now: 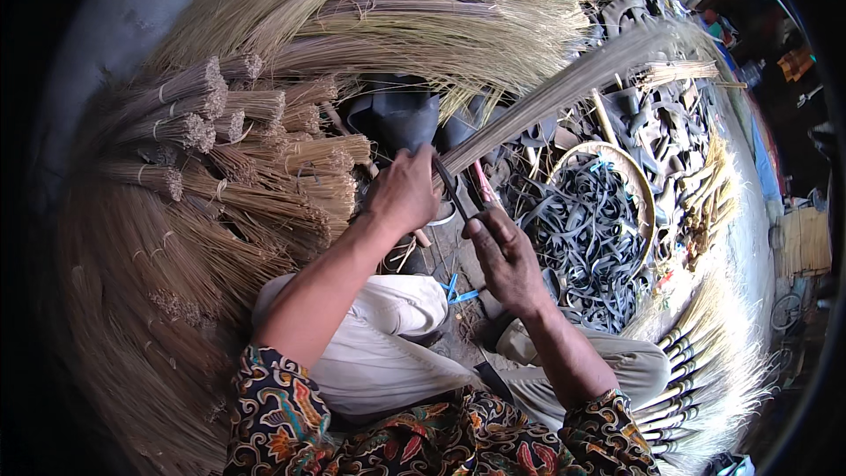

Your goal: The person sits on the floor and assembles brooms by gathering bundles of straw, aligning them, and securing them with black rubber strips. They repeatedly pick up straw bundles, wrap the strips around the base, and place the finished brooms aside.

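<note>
My left hand (404, 192) is closed around the lower end of a slim bundle of dry grass stalks (546, 101). The bundle slants up to the right, and its far end is blurred. A dark strip (452, 189), apparently rubber, stretches from the bundle's held end to my right hand (504, 257). That hand grips it with the thumb pressed against curled fingers. The strip looks taut; how it passes round the stalks is hidden behind my left hand. Right of my right hand, a round woven basket (651, 211) holds many loose black strips (586, 229).
Tied stalk bundles (291, 154) are stacked at my left, with long grass sheaves (423, 0) behind. Black rubber scraps (656, 123) lie beyond the basket. Finished-looking grass brushes with dark-bound handles (683, 370) lie at the lower right. Blue string (458, 291) lies between my knees.
</note>
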`<action>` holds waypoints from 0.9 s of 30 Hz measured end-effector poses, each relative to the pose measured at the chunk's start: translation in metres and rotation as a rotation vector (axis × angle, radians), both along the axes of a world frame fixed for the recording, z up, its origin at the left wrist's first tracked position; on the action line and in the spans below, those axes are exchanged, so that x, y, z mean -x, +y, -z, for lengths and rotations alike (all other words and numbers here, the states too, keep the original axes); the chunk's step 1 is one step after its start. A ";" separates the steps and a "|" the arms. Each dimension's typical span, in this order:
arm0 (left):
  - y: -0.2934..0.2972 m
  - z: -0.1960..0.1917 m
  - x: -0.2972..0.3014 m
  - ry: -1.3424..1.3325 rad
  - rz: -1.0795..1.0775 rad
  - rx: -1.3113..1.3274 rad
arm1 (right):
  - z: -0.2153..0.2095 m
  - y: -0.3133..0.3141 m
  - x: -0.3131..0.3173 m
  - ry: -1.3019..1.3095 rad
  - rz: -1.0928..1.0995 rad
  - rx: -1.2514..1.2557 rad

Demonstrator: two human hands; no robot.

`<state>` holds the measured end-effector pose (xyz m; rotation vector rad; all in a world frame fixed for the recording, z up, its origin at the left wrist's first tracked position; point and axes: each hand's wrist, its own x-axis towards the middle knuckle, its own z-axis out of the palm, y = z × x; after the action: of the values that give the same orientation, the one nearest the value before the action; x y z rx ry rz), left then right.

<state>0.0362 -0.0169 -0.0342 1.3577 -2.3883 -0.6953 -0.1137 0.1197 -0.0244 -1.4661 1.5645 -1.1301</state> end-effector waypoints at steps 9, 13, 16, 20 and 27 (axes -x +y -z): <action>0.008 -0.038 -0.010 0.560 0.452 -1.208 | 0.001 0.001 0.035 -0.564 -0.172 -0.094; 0.020 -0.046 -0.002 0.255 0.389 -0.426 | -0.008 -0.003 0.027 -0.401 -0.029 0.021; 0.022 -0.045 0.005 0.243 0.365 -0.810 | -0.010 0.000 0.024 -0.494 -0.068 -0.061; 0.024 -0.040 0.009 0.404 0.439 -0.954 | -0.003 0.001 0.025 -0.722 -0.068 0.011; 0.033 -0.031 0.008 0.156 0.126 -0.282 | 0.010 -0.003 0.028 -0.653 0.029 -0.094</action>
<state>0.0287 0.0159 -0.0032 1.2081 -2.3317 -1.1659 -0.1412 0.1167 -0.0347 -0.8794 1.1555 -1.3558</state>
